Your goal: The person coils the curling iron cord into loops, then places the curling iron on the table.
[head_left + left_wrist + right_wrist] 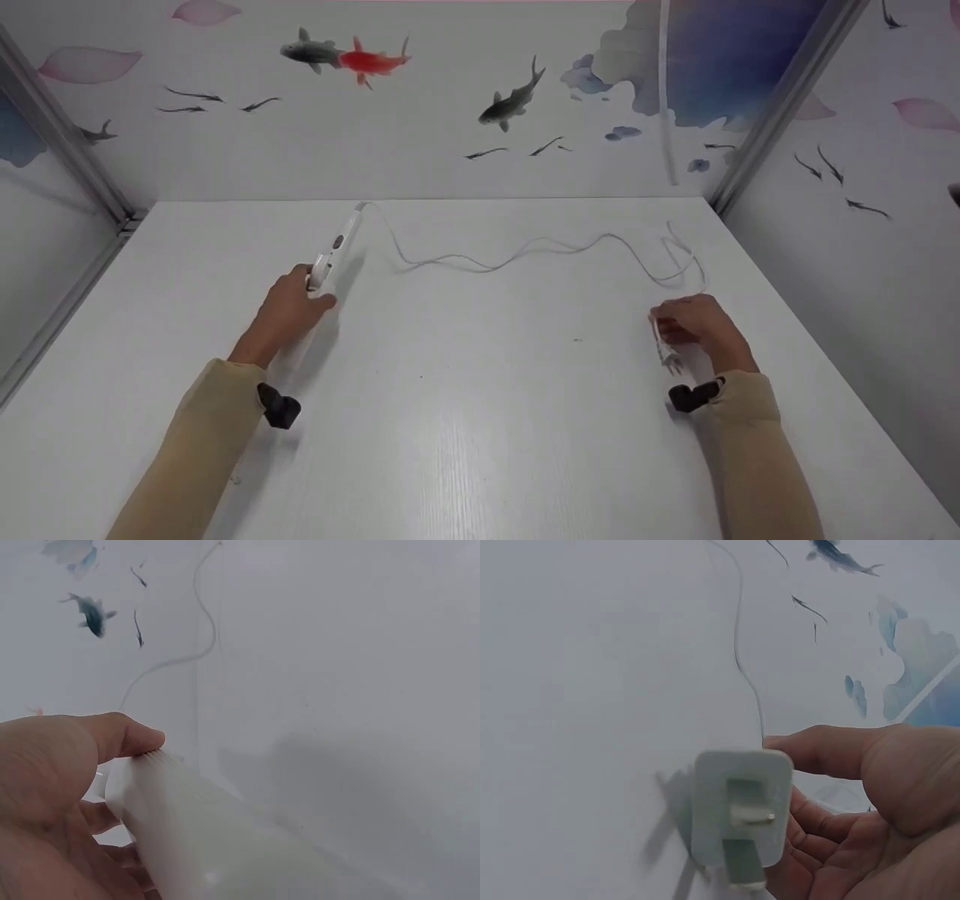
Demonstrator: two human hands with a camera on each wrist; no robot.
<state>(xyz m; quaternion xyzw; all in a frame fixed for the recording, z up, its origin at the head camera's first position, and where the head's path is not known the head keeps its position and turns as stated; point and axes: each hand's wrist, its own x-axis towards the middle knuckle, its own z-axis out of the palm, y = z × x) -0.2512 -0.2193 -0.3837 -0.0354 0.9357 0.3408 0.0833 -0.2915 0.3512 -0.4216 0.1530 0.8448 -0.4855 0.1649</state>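
Head view: my left hand [291,309] grips a white wand-like appliance [345,236]; its corded end points away, beyond my fingers. My right hand [701,322], well apart from the left, holds a plug [667,358], prongs towards me. Beyond and between the hands a thin cord [487,269] wanders over the white table [480,390], with a loose tangle just past the right. Progress, in my judgement: both ends are in hand, so that much is done; the slack length lies untouched, unwound and ungathered, so any work on it is left.

Left wrist view: thumb [142,736] on the ribbed edge of the appliance, other fingers curled at its side. The pale body runs off right of my hand, out of frame; whether that end touches the table, I cannot tell.

Right wrist view: plug gripped between my thumb and curled fingers. Its metal prongs [744,862] are bare, in no socket. Cord leads away beyond my thumb tip.
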